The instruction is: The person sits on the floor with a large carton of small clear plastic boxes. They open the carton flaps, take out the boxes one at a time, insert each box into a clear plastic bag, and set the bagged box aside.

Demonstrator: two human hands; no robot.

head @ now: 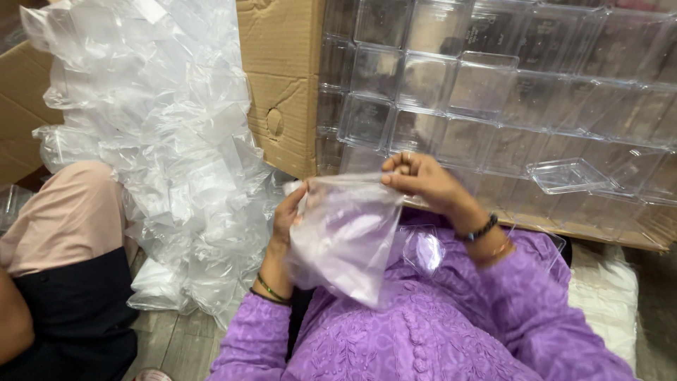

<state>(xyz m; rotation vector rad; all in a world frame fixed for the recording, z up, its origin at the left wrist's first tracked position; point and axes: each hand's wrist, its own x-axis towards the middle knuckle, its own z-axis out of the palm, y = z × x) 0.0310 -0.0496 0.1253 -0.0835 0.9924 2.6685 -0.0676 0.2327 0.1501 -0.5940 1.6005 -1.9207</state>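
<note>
In front of the chest, above the purple lap: a clear plastic bag (345,236), held up by its top edge between both hands. Left hand (289,212) at the bag's left upper corner, fingers closed on the film, thumb side toward the camera, a thin bangle (271,291) at the wrist. Right hand (422,180) at the bag's right upper corner, fingertips pressed together and pinching the rim, a dark bead bracelet (478,228) on the wrist. Bag hanging slack below the hands, tilted, its lower corner down over the purple sleeve (451,331). Something clear and flat (422,250) just behind the bag near the right forearm; kind not clear enough to tell.

Behind the hands: a cardboard box (282,77) lying on its side, open face toward the camera, packed with rows of clear plastic containers (486,85). One shallow clear lid (568,175) loose on the lower rows, right of the right hand.

To the left: a big heap of clear bags (169,134), reaching from the top down to the floor (176,342), just beside the left hand. Far left: another person's knee in pink cloth (67,215), dark cloth below it. Lower right: a white cushion (606,296).
</note>
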